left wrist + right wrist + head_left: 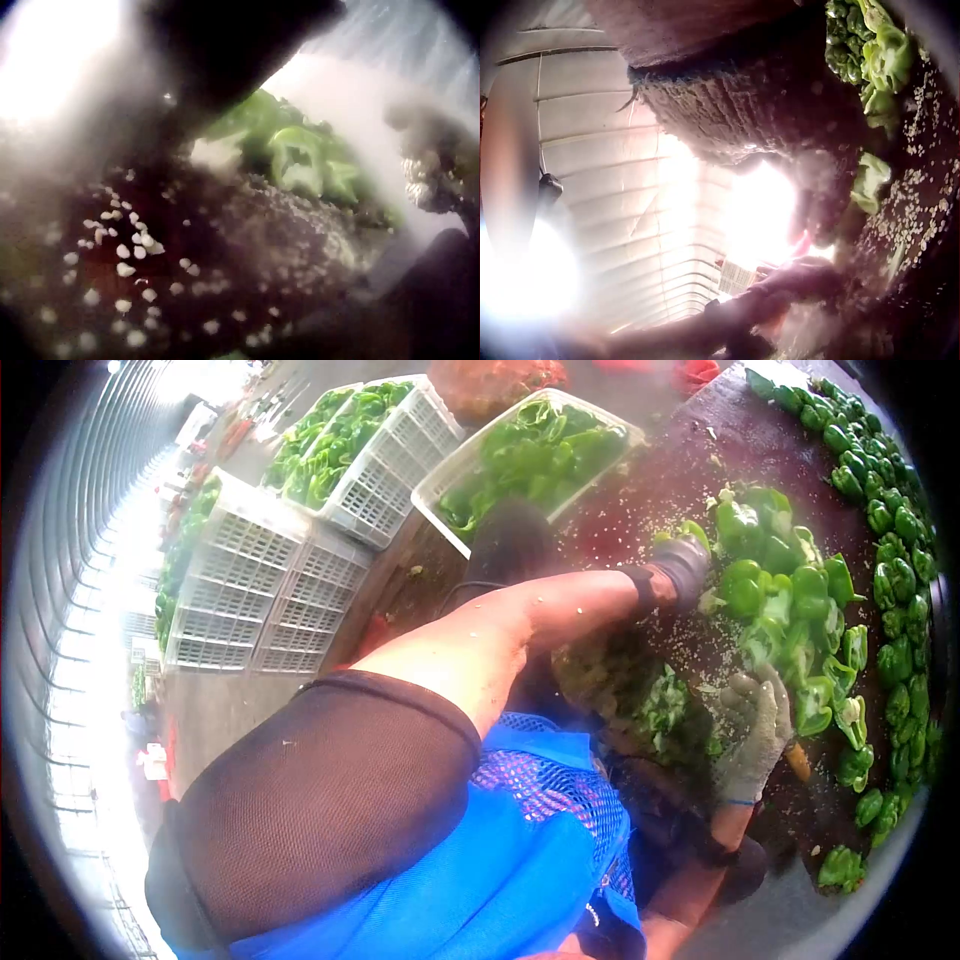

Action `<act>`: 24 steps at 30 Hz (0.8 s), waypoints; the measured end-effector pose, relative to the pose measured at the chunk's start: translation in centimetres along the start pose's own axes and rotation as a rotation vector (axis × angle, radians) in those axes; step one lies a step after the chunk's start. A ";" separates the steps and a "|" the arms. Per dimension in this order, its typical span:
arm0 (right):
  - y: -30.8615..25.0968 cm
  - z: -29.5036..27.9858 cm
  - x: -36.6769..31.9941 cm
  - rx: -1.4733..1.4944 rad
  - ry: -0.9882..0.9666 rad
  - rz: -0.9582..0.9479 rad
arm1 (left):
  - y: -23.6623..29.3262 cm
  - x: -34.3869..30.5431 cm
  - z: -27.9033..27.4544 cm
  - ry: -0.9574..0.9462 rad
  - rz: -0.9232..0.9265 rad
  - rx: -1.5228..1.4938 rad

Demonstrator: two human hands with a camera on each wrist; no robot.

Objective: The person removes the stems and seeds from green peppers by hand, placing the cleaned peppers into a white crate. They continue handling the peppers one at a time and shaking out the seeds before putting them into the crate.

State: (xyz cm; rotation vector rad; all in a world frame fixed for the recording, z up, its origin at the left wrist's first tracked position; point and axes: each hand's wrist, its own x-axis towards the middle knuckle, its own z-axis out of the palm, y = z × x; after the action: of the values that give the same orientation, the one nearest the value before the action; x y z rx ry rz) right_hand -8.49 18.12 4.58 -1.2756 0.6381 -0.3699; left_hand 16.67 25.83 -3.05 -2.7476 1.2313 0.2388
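My left hand (685, 570), in a dark glove, curls round a green pepper (695, 533) that shows past its fingertips above the seed-strewn table. The dark glove (225, 60) covers the top of the left wrist view and hides the grip. In a grey glove, my right hand (755, 735) lies beside the pile of cut peppers (770, 575), fingers extended. An orange-brown, handle-like thing (798, 762) sticks out beside it; whether the hand touches this is unclear. The right wrist view shows the grey glove (720, 120), its fingertips lost in glare and shadow.
Whole green peppers (897, 660) line the table's far right edge. A white crate (425, 500) of peppers stands beyond my left arm, with more crates (240, 580) at the left. Leafy scraps (665, 705) lie between my arms, and loose seeds (645, 570) cover the dark red tabletop (690, 450).
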 end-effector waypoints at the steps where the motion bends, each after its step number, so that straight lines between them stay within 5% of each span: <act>1: 0.1 0.0 0.0 0.021 0.013 0.001 | -0.1 -0.7 -0.9 -0.003 -0.037 -0.077; 5: 0.2 -0.4 0.1 -0.010 -0.043 -0.023 | -2.6 -2.0 -3.2 -0.082 0.085 -0.365; 8: 0.0 -0.1 0.4 0.123 -0.061 0.085 | -3.1 -3.4 -4.3 -0.186 -0.104 -1.201; 11: 1.2 -1.0 1.4 0.162 -0.184 0.108 | -1.6 -5.9 -5.5 -0.357 0.239 -1.829; 13: 1.0 -1.0 2.3 0.322 -0.195 0.265 | 0.5 -5.5 -4.5 -0.480 0.465 -1.833; 15: -0.2 -0.8 2.5 0.394 -0.334 0.208 | 2.6 -5.5 -3.2 -0.560 0.548 -1.878; 21: -1.4 -1.6 1.5 0.680 -0.427 0.323 | 5.2 -10.2 -8.0 -0.623 0.290 -2.053; 24: -0.7 -2.5 1.0 0.967 -0.503 0.459 | 4.8 -10.7 -8.3 -0.547 0.377 -1.978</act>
State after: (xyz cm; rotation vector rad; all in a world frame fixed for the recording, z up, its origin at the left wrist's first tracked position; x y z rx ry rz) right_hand -9.23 15.45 4.63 -0.2460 0.2308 0.0510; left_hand 6.85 29.03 6.93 -2.4811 1.5647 3.4305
